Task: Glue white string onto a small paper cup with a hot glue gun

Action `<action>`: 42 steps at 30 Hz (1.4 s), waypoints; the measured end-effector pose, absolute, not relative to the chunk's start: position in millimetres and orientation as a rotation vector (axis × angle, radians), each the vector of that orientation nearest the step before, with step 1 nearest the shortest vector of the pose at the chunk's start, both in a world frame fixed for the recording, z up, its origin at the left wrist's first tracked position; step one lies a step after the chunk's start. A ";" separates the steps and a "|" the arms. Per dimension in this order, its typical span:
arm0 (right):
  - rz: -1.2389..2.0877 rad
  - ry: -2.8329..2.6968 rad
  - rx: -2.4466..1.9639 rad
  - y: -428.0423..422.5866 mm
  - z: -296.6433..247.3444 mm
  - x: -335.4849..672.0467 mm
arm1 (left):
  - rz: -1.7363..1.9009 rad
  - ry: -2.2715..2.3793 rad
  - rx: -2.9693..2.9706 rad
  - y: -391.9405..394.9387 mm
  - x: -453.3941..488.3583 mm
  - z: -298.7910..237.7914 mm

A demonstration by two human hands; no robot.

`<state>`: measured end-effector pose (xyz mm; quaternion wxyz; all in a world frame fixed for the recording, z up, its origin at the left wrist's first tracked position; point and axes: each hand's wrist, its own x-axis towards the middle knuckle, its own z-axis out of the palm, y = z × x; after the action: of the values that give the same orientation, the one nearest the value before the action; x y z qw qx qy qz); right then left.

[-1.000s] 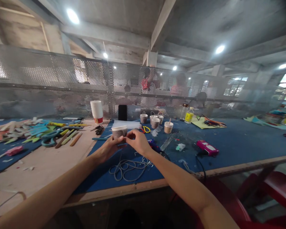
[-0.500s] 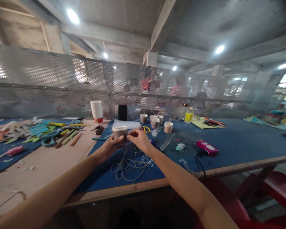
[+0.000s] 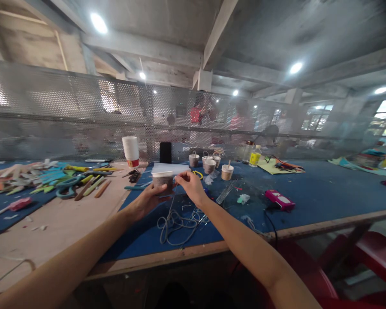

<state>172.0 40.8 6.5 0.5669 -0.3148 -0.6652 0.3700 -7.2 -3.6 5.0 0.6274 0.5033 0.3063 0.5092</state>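
My left hand (image 3: 147,201) is wrapped round a small paper cup (image 3: 162,181) with brown cord wound about its side, held just above the blue table top (image 3: 309,193). My right hand (image 3: 189,185) pinches a grey cord (image 3: 175,221) beside the cup's right side. The cord runs down from my fingers to a loose coil lying on the table below them.
A stack of white cups (image 3: 130,150) stands behind, with several small wrapped cups (image 3: 209,163) to its right. Scissors and coloured sticks (image 3: 67,180) lie at left. A pink glue gun (image 3: 279,200) with a black cable lies at right. A perforated metal screen (image 3: 83,116) closes the far side.
My right hand has risen beside the cup, drawing the cord upward. The coil on the table has tightened and shifted slightly right. My left hand keeps the cup in place.
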 end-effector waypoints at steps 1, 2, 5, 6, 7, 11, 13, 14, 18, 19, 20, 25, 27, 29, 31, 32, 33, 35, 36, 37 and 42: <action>0.873 -1.557 -0.735 40.6 6.9 172.1 | 1.161 0.701 1.151 -3.8 -7.2 5.0; 0.878 -1.551 -0.729 39.9 7.6 172.1 | 1.155 0.699 1.149 -3.9 -7.3 4.9; 0.891 -1.545 -0.706 35.7 11.5 172.5 | 1.149 0.693 1.145 -3.9 -7.7 4.6; 0.891 -1.543 -0.697 34.3 12.7 172.7 | 1.151 0.696 1.142 -4.0 -7.6 4.7; 0.890 -1.541 -0.688 33.2 13.9 172.8 | 1.153 0.698 1.141 -4.2 -7.6 4.8; 0.892 -1.529 -0.669 31.9 15.7 173.0 | 1.150 0.696 1.147 -5.5 -6.8 6.0; 0.894 -1.530 -0.680 32.6 15.5 173.0 | 1.150 0.705 1.141 -6.1 -6.6 6.6; 0.891 -1.533 -0.691 33.1 15.3 173.0 | 1.151 0.710 1.136 -6.3 -6.5 6.8; 0.873 -1.546 -0.740 34.8 14.0 173.0 | 1.143 0.699 1.146 -6.5 -6.6 6.9; 0.868 -1.545 -0.745 35.3 13.5 173.1 | 1.139 0.694 1.155 -6.6 -6.7 6.9; 0.864 -1.543 -0.745 36.0 12.9 173.2 | 1.134 0.692 1.165 -6.7 -6.8 6.7; 0.826 -1.546 -0.762 40.5 8.9 173.8 | 1.123 0.672 1.185 -6.7 -7.6 5.3; 0.807 -1.557 -0.784 42.4 7.7 174.0 | 1.121 0.659 1.178 -6.1 -8.1 4.5; 0.800 -1.561 -0.793 44.0 6.9 174.0 | 1.116 0.653 1.174 -5.6 -8.5 3.9; 0.798 -1.561 -0.799 44.9 6.5 174.1 | 1.113 0.655 1.169 -5.6 -8.5 4.0; 0.796 -1.562 -0.803 45.0 6.6 174.1 | 1.114 0.661 1.166 -5.7 -8.3 4.1; 0.795 -1.563 -0.803 44.9 6.7 174.1 | 1.115 0.666 1.163 -5.8 -8.1 4.3; 0.800 -1.560 -0.794 44.0 7.4 174.2 | 1.116 0.670 1.161 -5.9 -7.8 4.4; 0.803 -1.557 -0.788 43.3 7.8 174.3 | 1.115 0.668 1.162 -5.9 -7.7 4.4; 0.805 -1.553 -0.783 42.5 8.3 174.3 | 1.112 0.667 1.162 -5.8 -7.6 4.4; 0.777 -1.568 -0.810 40.2 9.7 174.5 | 1.106 0.667 1.153 -5.9 -7.5 4.3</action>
<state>174.5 40.2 9.7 0.5701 -0.3450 -0.6681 0.3310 -7.5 -5.9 4.3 0.6483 0.5070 0.2934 0.4863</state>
